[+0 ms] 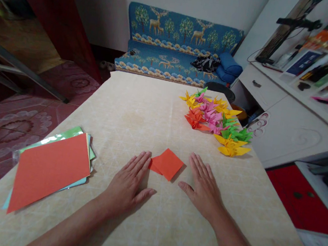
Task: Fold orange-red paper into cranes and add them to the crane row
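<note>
A small piece of folded orange paper (170, 165) lies on the table between my hands; one folded part sticks out to its left. My left hand (132, 179) rests flat, palm down, its fingertips at or just over that left part; I cannot tell whether they press on it. To the right of the paper, my right hand (204, 185) lies flat on the table with the thumb spread, apart from the paper. Neither hand grips anything.
A stack of coloured paper sheets (52, 168), orange on top, lies at the left of the table (136, 107). Several folded paper cranes (211, 117) in yellow, pink, green and orange crowd the far right edge. A patterned sofa (178, 36) stands beyond, a white cabinet (302, 125) at right.
</note>
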`<state>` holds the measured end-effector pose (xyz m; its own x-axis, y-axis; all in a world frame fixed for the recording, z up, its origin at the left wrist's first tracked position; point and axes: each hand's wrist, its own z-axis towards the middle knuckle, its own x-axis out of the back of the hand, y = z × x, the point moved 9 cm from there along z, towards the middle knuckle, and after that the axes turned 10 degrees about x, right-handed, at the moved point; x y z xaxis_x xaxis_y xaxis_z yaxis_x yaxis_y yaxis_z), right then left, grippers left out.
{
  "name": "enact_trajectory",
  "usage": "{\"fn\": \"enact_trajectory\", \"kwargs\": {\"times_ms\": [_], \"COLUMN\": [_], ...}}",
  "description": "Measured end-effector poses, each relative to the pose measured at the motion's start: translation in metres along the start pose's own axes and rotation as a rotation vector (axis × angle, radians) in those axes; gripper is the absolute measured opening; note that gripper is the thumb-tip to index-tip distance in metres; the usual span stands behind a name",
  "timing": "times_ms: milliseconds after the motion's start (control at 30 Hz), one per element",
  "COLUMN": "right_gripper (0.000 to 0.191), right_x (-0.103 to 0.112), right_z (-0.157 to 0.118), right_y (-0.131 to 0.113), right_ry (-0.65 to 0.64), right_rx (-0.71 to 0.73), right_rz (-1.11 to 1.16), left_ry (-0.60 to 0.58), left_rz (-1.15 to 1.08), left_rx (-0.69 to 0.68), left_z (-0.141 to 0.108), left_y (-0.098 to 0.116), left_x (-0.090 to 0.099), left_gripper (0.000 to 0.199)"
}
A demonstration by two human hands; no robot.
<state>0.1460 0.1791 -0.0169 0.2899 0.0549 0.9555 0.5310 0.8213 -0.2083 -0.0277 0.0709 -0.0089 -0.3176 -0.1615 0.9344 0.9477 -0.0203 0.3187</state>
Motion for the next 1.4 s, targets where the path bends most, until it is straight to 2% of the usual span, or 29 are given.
{"fn": "enact_trajectory", "kwargs": {"times_ms": [100,300,500,667,900,967,1067,1133,1233,1400], "right_gripper": [0.076,0.056,0.040,0.031,0.029,0.030,0.039,0.049,0.060,0.033], "right_x": [0.010,0.018,0.017,0.017,0.016,0.015,0.017,0.019,0.022,0.024], "right_z": [0.001,0.012,0.022,0.019,0.017,0.021,0.031,0.036,0.039,0.042], "right_y": [0.000,-0.014,-0.003,0.007,0.002,-0.001,-0.010,-0.015,-0.020,-0.025], "right_ry": [0.096,0.231,0.349,0.395,0.405,0.394,0.365,0.353,0.359,0.341], "right_rx": [-0.019,-0.003,-0.059,-0.175,-0.295,-0.271,-0.138,-0.048,0.013,0.083], "right_rz": [0.104,0.296,0.380,0.536,0.774,0.810,0.776,0.678,0.495,0.397], "left_ry": [0.040,0.092,0.129,0.128,0.130,0.132,0.140,0.151,0.168,0.182], "left_rz": [-0.087,-0.207,-0.314,-0.334,-0.325,-0.321,-0.321,-0.322,-0.319,-0.273], "left_rx": [0.001,-0.154,0.019,0.002,-0.009,-0.014,-0.020,-0.021,-0.026,-0.060], "left_z": [0.004,0.016,0.025,0.025,0.025,0.025,0.025,0.025,0.025,0.029], "left_y": [0.003,0.025,0.005,0.005,0.007,0.007,0.006,0.006,0.005,0.012], "left_x": [0.007,0.005,0.001,0.002,0.002,0.002,0.002,0.002,0.003,0.009], "left_gripper": [0.076,0.055,0.044,0.040,0.040,0.041,0.041,0.041,0.040,0.033]}}
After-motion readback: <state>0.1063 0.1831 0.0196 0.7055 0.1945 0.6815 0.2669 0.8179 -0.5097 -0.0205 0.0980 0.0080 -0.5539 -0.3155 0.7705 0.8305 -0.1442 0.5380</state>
